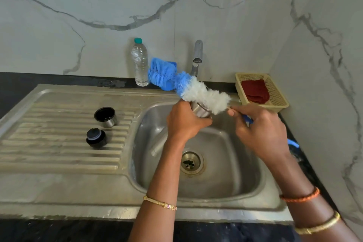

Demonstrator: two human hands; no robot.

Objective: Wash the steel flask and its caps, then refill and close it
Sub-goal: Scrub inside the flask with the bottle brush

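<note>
One steel flask [200,111] is being held over the sink basin [225,163], with the left hand [184,122] wrapping its fingers around the body so that only the shiny neck and mouth are showing. One bottle brush [198,92], with white bristles running into blue ones, is lying across the flask's mouth and pointing up to the left; the right hand [261,127] is gripping its blue handle, fingers curled closed around it. Two caps are sitting on the ribbed draining board [49,143], well apart from the flask: one steel cup cap [106,117] standing mouth up with a dark inside, and one black stopper [96,138] just in front of it. Along the back edge one clear plastic water bottle [139,63] with a teal lid is standing upright, one blue scrubbing brush [163,73] is leaning just beside it, and one chrome tap [197,58] is rising behind the basin. One beige plastic basket [279,94] is resting at the sink's right corner, holding one folded dark red cloth [255,91]. One drain [191,163] is showing in the basin floor. The steel sink is sitting in a dark stone surface [59,230], and white marble-patterned wall [98,6] with grey veins is covering the back and the right side.
</note>
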